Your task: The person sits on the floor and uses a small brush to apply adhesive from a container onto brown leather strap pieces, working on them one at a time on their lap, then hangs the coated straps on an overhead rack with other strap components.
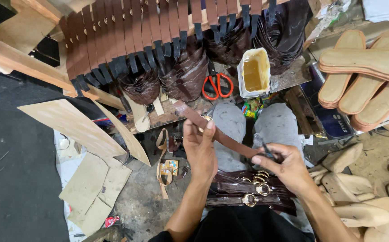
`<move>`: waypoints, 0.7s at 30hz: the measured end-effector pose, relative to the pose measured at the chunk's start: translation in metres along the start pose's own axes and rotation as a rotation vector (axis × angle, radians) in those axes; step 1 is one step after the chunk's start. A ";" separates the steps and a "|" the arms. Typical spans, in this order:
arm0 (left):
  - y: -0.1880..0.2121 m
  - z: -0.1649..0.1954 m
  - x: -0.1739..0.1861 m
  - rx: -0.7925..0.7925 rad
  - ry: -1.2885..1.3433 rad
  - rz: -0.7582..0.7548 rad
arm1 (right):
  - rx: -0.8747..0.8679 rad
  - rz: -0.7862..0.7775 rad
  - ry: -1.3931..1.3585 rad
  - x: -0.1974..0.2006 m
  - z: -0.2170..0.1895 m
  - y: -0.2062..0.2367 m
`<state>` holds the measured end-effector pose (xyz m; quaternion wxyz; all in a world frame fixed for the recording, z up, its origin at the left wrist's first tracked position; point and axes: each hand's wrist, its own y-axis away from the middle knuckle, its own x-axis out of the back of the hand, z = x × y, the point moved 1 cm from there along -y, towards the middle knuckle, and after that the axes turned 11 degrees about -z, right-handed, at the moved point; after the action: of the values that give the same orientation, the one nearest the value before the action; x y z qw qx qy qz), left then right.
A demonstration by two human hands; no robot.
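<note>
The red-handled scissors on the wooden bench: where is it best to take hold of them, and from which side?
Probably by the two loop handles of the red-handled scissors. They lie flat on the wooden bench, loops toward the person, blades pointing away under the dark brown straps. Coming from the near side, fingers meet the open loops first and stay clear of the white glue tub.
</note>
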<state>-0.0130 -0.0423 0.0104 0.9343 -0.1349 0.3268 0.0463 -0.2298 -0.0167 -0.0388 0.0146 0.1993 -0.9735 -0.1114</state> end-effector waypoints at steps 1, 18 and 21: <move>0.003 0.004 0.002 0.009 0.043 -0.026 | -0.021 0.038 0.029 0.001 -0.001 0.001; 0.021 0.020 -0.019 0.095 -0.099 -0.142 | 0.432 0.419 0.490 -0.022 -0.102 0.022; 0.021 0.026 -0.022 0.048 -0.128 -0.136 | 0.404 0.454 0.471 -0.028 -0.099 0.028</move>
<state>-0.0184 -0.0148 0.0384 0.9572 -0.1313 0.2575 -0.0164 -0.2077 -0.0017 0.0646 0.2227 -0.0024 -0.9651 0.1374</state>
